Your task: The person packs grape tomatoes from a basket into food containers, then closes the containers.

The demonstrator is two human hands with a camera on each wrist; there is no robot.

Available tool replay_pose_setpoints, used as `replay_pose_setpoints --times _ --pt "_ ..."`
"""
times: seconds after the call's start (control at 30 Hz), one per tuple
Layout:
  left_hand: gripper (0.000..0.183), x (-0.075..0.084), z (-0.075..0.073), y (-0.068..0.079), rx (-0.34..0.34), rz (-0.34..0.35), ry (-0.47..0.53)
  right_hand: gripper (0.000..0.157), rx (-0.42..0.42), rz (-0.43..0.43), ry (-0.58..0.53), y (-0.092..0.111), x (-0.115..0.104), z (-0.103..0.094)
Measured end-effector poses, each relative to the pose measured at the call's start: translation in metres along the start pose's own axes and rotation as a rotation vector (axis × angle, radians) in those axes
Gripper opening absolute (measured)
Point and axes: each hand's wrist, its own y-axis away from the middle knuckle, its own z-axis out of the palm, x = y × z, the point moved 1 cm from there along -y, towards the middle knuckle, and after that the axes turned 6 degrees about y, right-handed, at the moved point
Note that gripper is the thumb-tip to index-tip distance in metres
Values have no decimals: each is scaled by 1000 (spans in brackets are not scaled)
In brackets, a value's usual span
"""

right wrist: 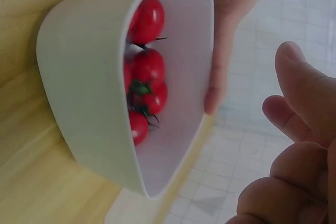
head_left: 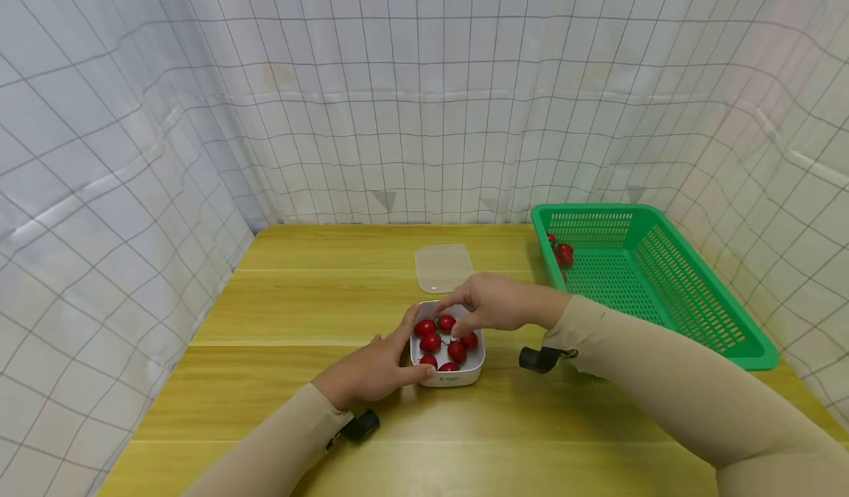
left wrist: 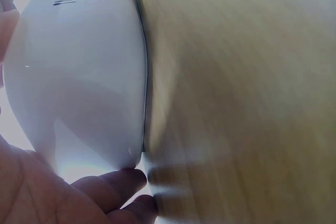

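Note:
A white square-rimmed box [head_left: 458,380] stands on the wooden table with several red cherry tomatoes [head_left: 430,343] inside, some with green stems. My left hand [head_left: 374,368] holds it by the left side, thumb at the front rim and fingers along the left and back walls. The left wrist view shows the printed wall of the box [left wrist: 84,66] beside the palm. Above the right part of the box hovers my right hand [head_left: 494,301], fingers bent loosely downward. In the right wrist view, nothing shows between the thumb and fingers of this hand [right wrist: 304,145].
Behind the box lies a translucent flat lid [head_left: 443,267]. To the right, a green slatted basket [head_left: 719,298] has more tomatoes [head_left: 564,254] at its left side, and my right forearm passes over its front. A white gridded curtain [head_left: 424,136] surrounds the table [head_left: 278,305].

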Motion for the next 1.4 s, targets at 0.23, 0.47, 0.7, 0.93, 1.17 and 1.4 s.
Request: replay_pose_setpoints --times 0.23,0.47,0.7,0.93,1.17,1.4 --pt "106 0 0 0 2 -5 -7 51 137 152 -18 25 30 -39" --pt "107 1 0 0 10 -3 -7 49 315 336 -52 61 104 -76" --pt "106 3 1 0 4 -15 10 51 255 424 59 86 184 -65" --pt "106 2 4 3 -1 -69 1 52 127 429 68 96 220 -47" --pt "105 1 5 6 13 -107 -13 54 98 411 86 94 224 -43" --pt "104 2 2 2 13 -89 -24 55 137 419 86 91 227 -44"
